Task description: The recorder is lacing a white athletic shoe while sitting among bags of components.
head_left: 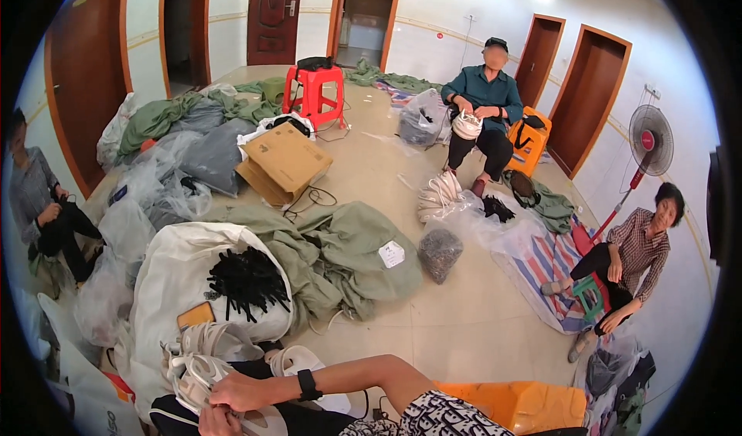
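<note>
In the lower left, my right hand (241,391), with a black band on its wrist, is closed on a white strappy piece (195,378) that looks like a sandal upper. My left hand (219,420) sits just below it, fingers bent against the same piece; its lower part is cut off by the picture's edge. More white strappy pieces (224,340) lie right behind the held one. Beyond them, a heap of short black strips (249,283) rests on a white sack (171,260), next to a flat tan-orange phone-like object (195,315).
Green cloth sacks (359,254) and a cardboard box (287,161) lie ahead, with a red stool (315,96) behind. An orange plastic seat (514,405) is at lower right. Three other people sit around the room. A standing fan (649,138) and striped sheet (533,274) are right.
</note>
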`<state>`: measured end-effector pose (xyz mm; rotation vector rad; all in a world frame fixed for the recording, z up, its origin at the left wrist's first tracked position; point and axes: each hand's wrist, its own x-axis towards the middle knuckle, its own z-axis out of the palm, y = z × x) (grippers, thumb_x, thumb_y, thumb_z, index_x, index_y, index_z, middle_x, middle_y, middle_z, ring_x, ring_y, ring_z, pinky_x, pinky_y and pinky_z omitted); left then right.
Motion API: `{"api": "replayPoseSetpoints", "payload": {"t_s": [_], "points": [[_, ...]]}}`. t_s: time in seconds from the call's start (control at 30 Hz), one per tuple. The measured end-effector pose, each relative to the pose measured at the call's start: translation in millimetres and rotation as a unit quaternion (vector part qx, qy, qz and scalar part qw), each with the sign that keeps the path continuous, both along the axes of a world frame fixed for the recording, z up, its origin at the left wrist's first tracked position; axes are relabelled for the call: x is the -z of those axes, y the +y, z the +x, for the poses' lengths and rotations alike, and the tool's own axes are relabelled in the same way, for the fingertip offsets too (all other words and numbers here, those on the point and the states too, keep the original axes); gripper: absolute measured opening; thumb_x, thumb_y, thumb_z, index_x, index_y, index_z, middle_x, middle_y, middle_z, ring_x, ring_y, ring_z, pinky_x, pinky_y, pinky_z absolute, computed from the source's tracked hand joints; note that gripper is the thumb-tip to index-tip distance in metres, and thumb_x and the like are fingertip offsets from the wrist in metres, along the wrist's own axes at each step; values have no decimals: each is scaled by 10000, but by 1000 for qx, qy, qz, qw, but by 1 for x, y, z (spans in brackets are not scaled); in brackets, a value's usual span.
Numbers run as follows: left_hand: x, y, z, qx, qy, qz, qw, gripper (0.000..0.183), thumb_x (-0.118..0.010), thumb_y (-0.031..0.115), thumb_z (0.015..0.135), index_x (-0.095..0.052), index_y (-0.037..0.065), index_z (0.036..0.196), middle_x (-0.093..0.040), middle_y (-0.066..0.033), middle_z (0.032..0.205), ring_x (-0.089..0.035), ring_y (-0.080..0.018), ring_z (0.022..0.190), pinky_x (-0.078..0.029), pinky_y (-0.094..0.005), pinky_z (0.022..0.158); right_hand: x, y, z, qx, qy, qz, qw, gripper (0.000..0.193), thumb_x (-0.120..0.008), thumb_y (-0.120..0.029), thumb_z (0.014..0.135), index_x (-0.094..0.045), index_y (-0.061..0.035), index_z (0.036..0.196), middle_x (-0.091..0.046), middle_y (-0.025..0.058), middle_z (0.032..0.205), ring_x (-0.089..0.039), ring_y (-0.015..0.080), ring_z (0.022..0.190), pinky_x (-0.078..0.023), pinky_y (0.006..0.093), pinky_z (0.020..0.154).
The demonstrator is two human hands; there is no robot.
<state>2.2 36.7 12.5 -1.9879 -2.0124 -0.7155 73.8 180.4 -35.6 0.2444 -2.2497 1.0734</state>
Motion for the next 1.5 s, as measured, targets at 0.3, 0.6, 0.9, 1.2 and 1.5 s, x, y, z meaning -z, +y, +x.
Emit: {"api": "replayPoseSetpoints", "payload": {"t_s": [0.3, 0.6, 0.9, 1.2, 1.5], "points": [[-8, -1, 7, 2, 7, 19, 1000, 184, -586, 32, 794, -571, -30, 967, -563, -181, 795, -543, -344, 695, -462, -407, 627, -9, -1, 1, 15, -62, -7, 998, 77, -566, -47, 649, -519, -26, 706, -561, 125, 638, -579, 305, 614, -424, 382, 516], [1, 0, 8, -61, 21, -39, 997, 221, -588, 83, 815, -542, -16, 1007, -539, -180, 764, -526, -358, 688, -441, -425, 613, -2, 1, -2, 9, -47, 12, 999, 87, -541, -59, 695, -543, -24, 775, -546, 114, 631, -575, 293, 616, -428, 380, 530], [8, -1, 3, -62, -4, 2, 998, 79, -597, 76, 767, -559, 30, 820, -530, -142, 695, -523, -337, 647, -436, -420, 593, 5, 0, 5, -8, 58, 70, 996, 158, -532, -133, 759, -518, 4, 836, -503, 129, 669, -528, 302, 618, -410, 388, 531], [4, -2, 3, -52, -26, 10, 998, 57, -581, 55, 765, -567, 32, 815, -549, -156, 728, -541, -344, 679, -450, -416, 621, 5, -1, 0, -16, 30, 72, 997, 142, -532, -142, 749, -500, -4, 756, -497, 123, 641, -531, 300, 610, -412, 392, 531], [1, -2, 4, -35, -38, 23, 998, 76, -587, 42, 755, -574, 35, 829, -553, -148, 730, -546, -339, 675, -454, -411, 625, 2, -2, -2, -19, 14, 60, 998, 143, -553, -132, 730, -483, -18, 680, -492, 115, 621, -532, 294, 595, -411, 383, 516]]}}
